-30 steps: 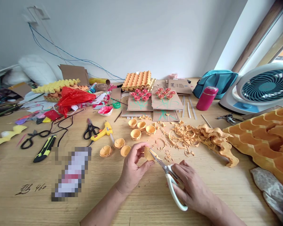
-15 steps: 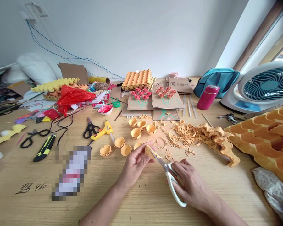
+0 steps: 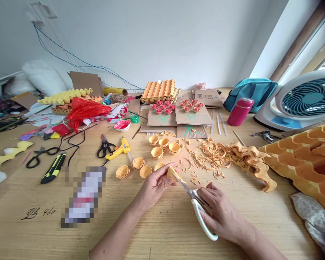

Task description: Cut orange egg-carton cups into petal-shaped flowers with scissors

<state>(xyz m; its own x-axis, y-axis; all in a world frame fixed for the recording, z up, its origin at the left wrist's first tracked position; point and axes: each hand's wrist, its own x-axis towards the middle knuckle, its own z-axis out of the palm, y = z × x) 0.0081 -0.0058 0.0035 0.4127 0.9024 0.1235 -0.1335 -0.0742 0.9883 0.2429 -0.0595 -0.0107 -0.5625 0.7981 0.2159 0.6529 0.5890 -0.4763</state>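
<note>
Holding as before, our left hand pinches the orange cup right of the glue gun; our right hand grips scissors at it. The counter reads "460".

L hand shifts up a bit and rolls the egg-carton cup twd the scissors; fingers now curl over its top. That uncovers another cut cup just behind the knuckles, hidden 1 s ago. R hand slides slightly right w/ the handle.
</note>
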